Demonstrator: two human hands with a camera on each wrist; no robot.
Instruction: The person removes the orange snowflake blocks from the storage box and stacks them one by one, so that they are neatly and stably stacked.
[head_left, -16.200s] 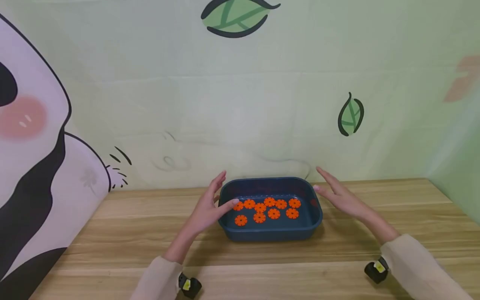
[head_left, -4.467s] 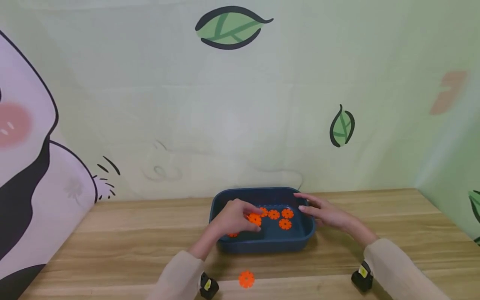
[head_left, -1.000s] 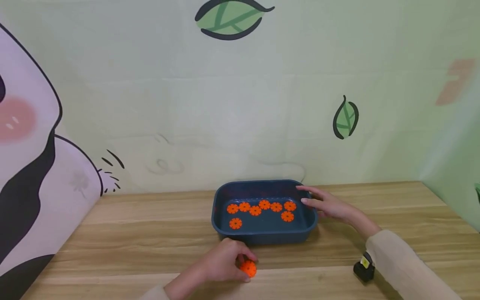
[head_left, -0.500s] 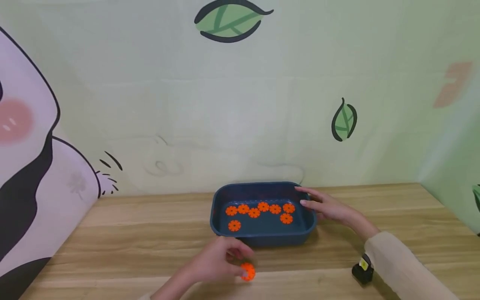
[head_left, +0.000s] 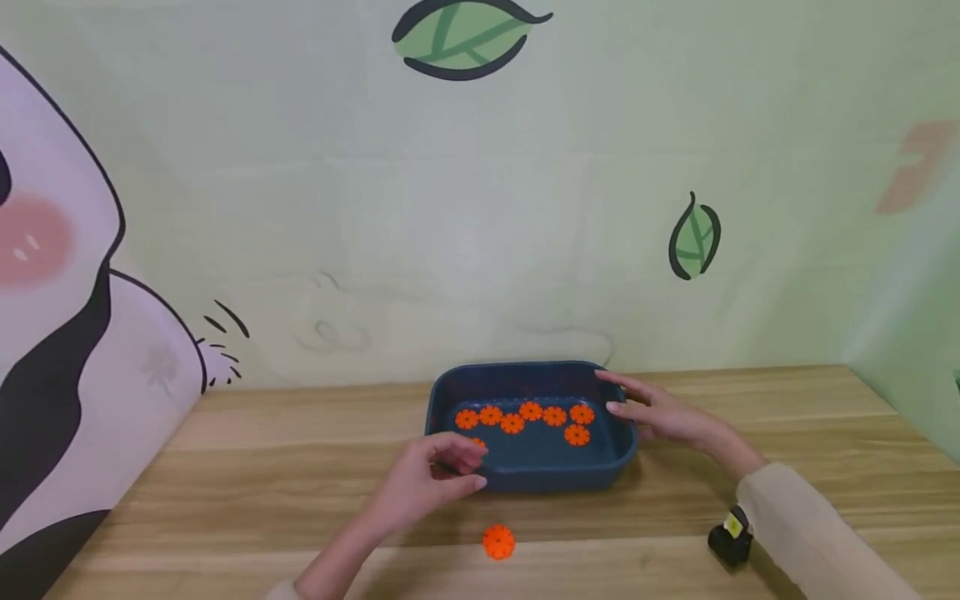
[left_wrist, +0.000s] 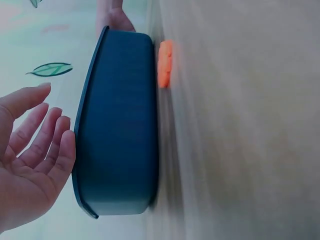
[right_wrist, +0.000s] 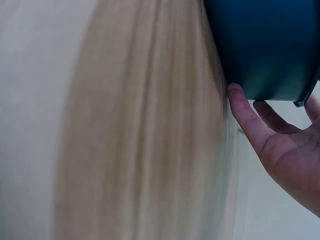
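Note:
A dark blue bin (head_left: 540, 479) stands on the wooden table, holding several orange notched plastic discs (head_left: 577, 435). On the table in front of it lies another orange disc (head_left: 498, 542); edge-on in the left wrist view, this orange piece (left_wrist: 165, 64) looks thick, and I cannot tell for sure how many are stacked. My left hand (head_left: 427, 479), fingers loosely bent and holding nothing, is by the bin's front left rim and partly covers one disc inside. At the bin's right end, my right hand (head_left: 663, 412) rests its extended fingers against the wall and rim; the right wrist view shows fingertips (right_wrist: 235, 90) touching the outer wall.
Behind the table (head_left: 300, 467) hangs a pale green backdrop (head_left: 480, 208) with printed leaves and a panda figure. A black wrist camera (head_left: 731, 537) sits under the right sleeve.
The left hand has let go of the orange disc on the table and moved up to the bin's front left. Compared with 16.2 s ago, fewer discs lie inside. The right hand has stayed at the bin's right end.

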